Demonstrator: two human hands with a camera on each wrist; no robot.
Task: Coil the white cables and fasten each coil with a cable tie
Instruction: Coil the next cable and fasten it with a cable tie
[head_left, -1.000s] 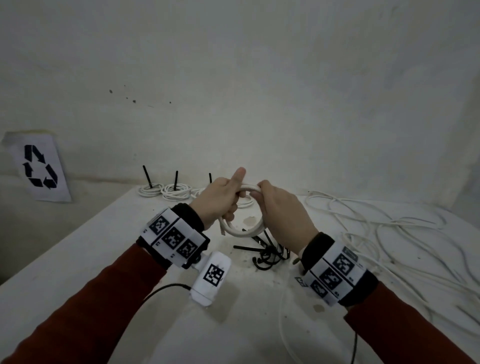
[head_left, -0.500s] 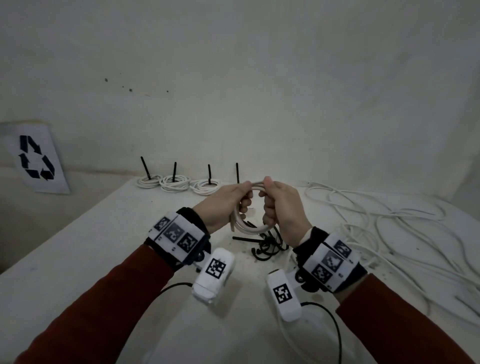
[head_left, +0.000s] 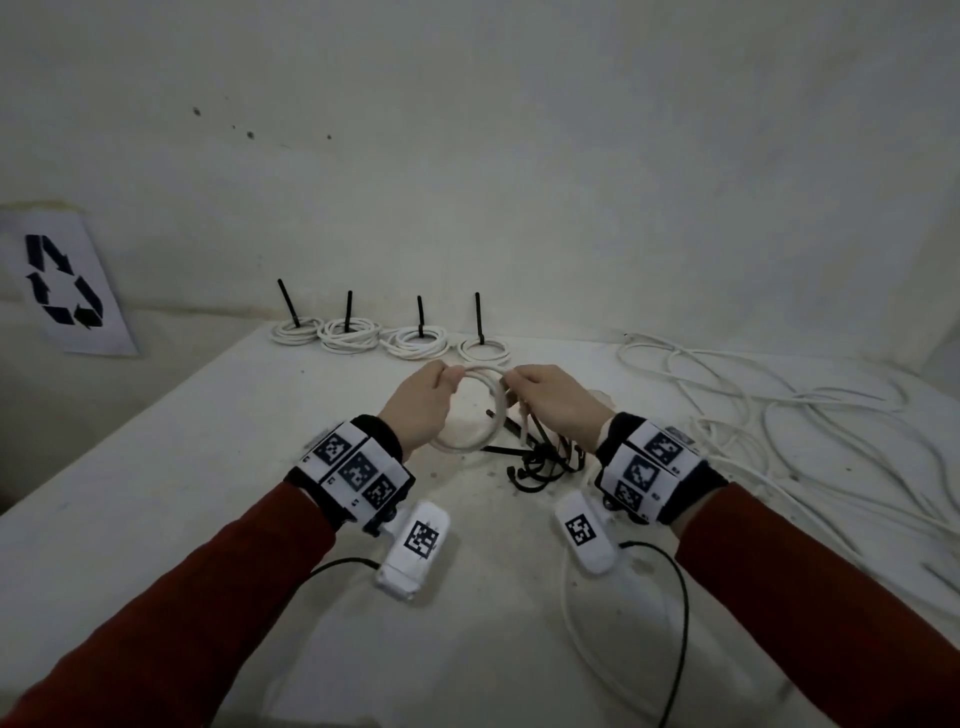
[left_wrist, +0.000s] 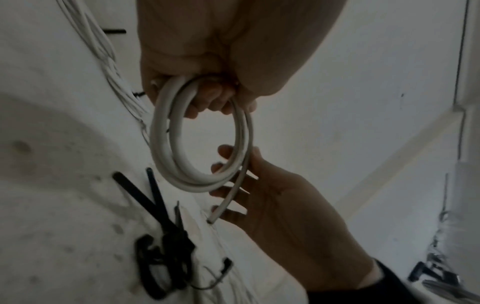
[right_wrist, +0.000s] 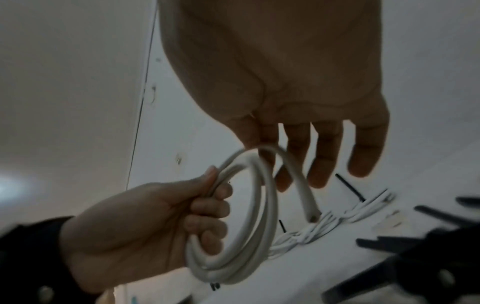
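I am holding the white cable coil (head_left: 470, 410) above the table (head_left: 156, 467), my left hand (head_left: 420, 406) curling round its turns in a tight grip, while my right hand (head_left: 550, 402) is spreading its fingers (right_wrist: 324, 156) against the far side, steadying the loose cable end (left_wrist: 221, 209). To do this well I should be tucking that end flush before reaching for a black cable tie (head_left: 535, 457) just below my grip. The ties are lying in a dark, blurred tangle, hard to separate; how many turns I am holding is unclear.
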